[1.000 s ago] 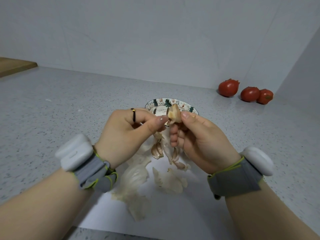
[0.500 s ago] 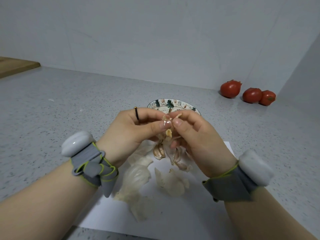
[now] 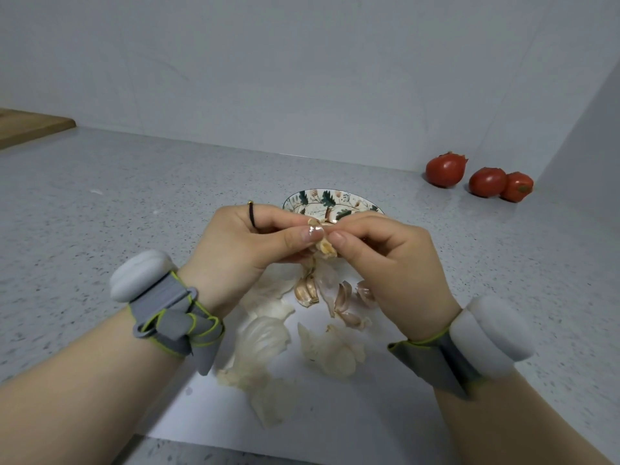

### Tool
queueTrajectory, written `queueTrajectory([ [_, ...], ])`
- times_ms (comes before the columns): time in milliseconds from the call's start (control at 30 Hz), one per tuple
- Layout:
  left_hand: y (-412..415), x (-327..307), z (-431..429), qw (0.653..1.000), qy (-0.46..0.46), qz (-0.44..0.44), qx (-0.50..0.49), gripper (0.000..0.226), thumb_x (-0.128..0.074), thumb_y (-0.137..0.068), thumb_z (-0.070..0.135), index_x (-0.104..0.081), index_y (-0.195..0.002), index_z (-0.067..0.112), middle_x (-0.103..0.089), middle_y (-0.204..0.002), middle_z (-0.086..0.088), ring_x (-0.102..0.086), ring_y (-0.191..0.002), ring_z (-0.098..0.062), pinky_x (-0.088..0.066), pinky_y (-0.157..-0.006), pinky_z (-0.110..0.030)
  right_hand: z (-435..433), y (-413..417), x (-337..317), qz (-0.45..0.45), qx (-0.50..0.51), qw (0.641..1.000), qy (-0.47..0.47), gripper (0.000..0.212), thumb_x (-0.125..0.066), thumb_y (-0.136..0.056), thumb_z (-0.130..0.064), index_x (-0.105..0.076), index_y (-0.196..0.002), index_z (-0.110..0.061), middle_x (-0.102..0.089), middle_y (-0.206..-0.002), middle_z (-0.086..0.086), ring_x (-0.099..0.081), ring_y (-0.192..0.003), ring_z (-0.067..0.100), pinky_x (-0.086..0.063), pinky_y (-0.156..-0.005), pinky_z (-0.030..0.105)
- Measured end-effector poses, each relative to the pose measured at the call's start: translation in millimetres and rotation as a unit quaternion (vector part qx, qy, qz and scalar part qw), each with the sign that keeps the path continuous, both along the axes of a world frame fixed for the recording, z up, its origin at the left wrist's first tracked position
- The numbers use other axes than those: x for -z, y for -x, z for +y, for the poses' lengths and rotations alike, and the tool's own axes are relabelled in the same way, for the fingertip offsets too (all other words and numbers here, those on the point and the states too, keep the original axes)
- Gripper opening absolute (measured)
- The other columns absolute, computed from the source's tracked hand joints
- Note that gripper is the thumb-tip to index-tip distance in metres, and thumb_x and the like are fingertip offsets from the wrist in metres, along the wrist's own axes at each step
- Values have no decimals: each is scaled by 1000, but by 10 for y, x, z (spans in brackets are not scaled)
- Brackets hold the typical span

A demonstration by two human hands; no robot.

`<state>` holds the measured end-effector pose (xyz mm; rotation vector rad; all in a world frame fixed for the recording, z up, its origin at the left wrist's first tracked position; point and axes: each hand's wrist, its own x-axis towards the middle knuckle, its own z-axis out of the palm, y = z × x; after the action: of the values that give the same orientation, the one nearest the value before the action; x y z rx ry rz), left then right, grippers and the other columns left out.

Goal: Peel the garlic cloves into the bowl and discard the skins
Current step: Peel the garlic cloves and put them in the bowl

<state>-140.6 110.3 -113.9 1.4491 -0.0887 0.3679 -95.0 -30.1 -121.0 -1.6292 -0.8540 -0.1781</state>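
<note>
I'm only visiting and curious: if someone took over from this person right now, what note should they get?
Left hand and right hand: both pinch one garlic clove, held in front of the bowl.
Unpeeled cloves and loose skins lie on the white sheet below.
Done: bulb broken apart; what the bowl holds is hidden.
Left: finish this clove, peel the rest, discard skins.

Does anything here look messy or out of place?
Only mildly: loose garlic skins lie scattered on the white sheet, and one small pale scrap sits alone on the counter, far left. Nothing looks spilled or broken.
</note>
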Motion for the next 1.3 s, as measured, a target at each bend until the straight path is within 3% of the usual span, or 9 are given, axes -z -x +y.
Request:
queueTrajectory([
  [267,-3,5,13,1000,0,-13,3,9,-63,-52,19,-72,-52,17,-67,-49,2,-61,-47,-5,-50,-50,-14,0,52,-39,75,-38,996,-5,20,-58,-81,-9,-67,-71,-23,-67,-62,-14,-63,-63,3,-48,-59,12],
  [433,11,3,-13,999,-28,-32,-11,8,-63,-56,16,-71,-53,15,-67,-50,1,-62,-50,-8,-51,-51,-14,48,74,13,92,-46,995,-8,12,-68,-62,-18,-62,-71,-21,-65,-66,7,-63,-65,22,-53,-67,29],
  [567,12,3,-28,996,-67,-46,-29,7,-62,-60,15,-68,-57,16,-63,-44,5,-57,-43,-2,-47,-48,-10,37,55,-8,90,-37,995,-1,10,-68,-69,-13,-62,-70,-22,-61,-61,-4,-58,-60,7,-50,-62,21],
  [700,3,12,-11,994,-99,-34,-22,6,-60,-62,20,-64,-62,16,-60,-42,8,-52,-42,1,-42,-44,-9,35,54,-40,161,-72,984,-36,21,-60,-77,2,-57,-86,-17,-62,-67,3,-61,-56,6,-51,-58,17],
  [833,-10,17,-11,995,-98,-17,-13,11,-58,-72,10,-60,-63,15,-56,-38,11,-48,-38,3,-32,-38,-4,21,55,-64,200,-82,975,-56,12,-55,-78,1,-54,-78,-11,-63,-52,-1,-58,-47,7,-51,-52,17],
  [1033,-28,50,6,997,-61,-9,47,10,-57,-59,17,-58,-66,10,-64,-49,6,-58,-49,1,-47,-51,-10,13,45,-50,237,-94,965,-55,13,-49,-83,-6,-57,-75,-14,-57,-46,0,-53,-42,7,-46,-44,18],
  [1100,-29,63,-1,997,-61,-5,50,10,-57,-60,17,-57,-66,9,-63,-48,5,-58,-47,-2,-50,-49,-13,16,54,-52,228,-81,970,-39,17,-48,-86,-6,-57,-75,-15,-56,-47,0,-52,-42,7,-45,-43,18],
  [1233,-42,89,-4,997,-69,-12,37,10,-57,-74,4,-57,-66,10,-61,-46,4,-58,-46,-5,-51,-48,-15,33,69,-38,93,6,995,40,21,-67,-73,-8,-56,-72,-26,-51,-65,-5,-45,-47,3,-40,-48,12],
  [1300,-46,101,-1,996,-81,-17,44,13,-58,-78,2,-56,-67,10,-61,-48,4,-58,-49,-5,-52,-51,-15,31,62,-41,81,13,996,41,25,-71,-68,-7,-58,-69,-28,-51,-55,-14,-44,-47,2,-40,-48,11],
])
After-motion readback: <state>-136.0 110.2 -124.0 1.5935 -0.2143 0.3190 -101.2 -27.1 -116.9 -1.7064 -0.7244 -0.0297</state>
